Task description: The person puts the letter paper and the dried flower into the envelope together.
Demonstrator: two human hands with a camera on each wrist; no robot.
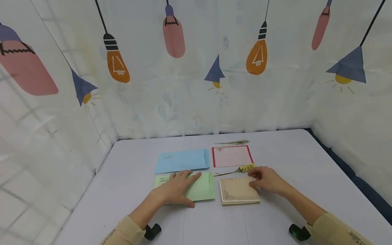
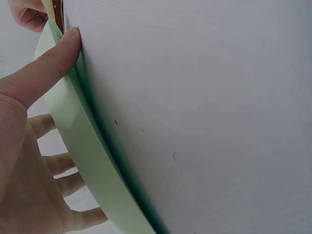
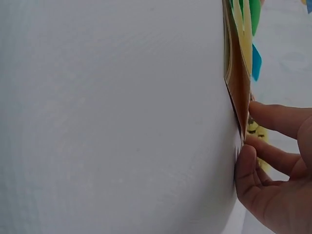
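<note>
My left hand (image 1: 177,190) lies spread over a light green envelope (image 1: 205,189). In the left wrist view its thumb (image 2: 53,61) reaches along the envelope's near edge. At the right, my right hand (image 1: 271,180) pinches the upper right corner of a stack of beige lined letter paper (image 1: 237,190) with a printed corner ornament. The right wrist view shows bent fingers (image 3: 246,165) against the edge of that stack. Just above the paper lies a dried yellow flower sprig (image 1: 245,168), close to the right fingertips.
A blue envelope (image 1: 180,161) lies behind the green one. To its right is a pink card (image 1: 232,156) with a red border, and a thin dried sprig (image 1: 235,142) behind it. All rest on a white table (image 1: 137,163) backed by a printed curtain (image 1: 196,112).
</note>
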